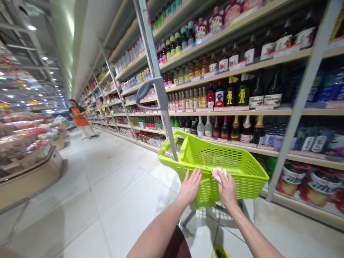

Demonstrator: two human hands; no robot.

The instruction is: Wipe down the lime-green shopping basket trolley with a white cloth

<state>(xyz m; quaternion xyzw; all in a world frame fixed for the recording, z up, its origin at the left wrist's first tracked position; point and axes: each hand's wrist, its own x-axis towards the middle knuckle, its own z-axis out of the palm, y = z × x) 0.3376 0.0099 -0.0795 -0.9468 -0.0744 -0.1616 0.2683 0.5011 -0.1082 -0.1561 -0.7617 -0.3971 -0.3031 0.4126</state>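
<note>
A lime-green shopping cart basket [228,186] with perforated walls stands in front of me, its inside showing no goods. My left hand [190,184] lies with fingers spread on the near side of the basket, close to the handle end, holding nothing. Farther right, my right hand [227,186] grips a crumpled whitish cloth [219,173] against the basket's near rim. A grey metal pole with a looped grey handle [153,94] rises by the cart's handle end.
Shelves [228,111] full of bottles run along the right and into the distance. A person in an orange vest [80,116] stands down the aisle. A produce-like display counter [34,175] is at the left. Something yellow [220,252] lies at the bottom edge.
</note>
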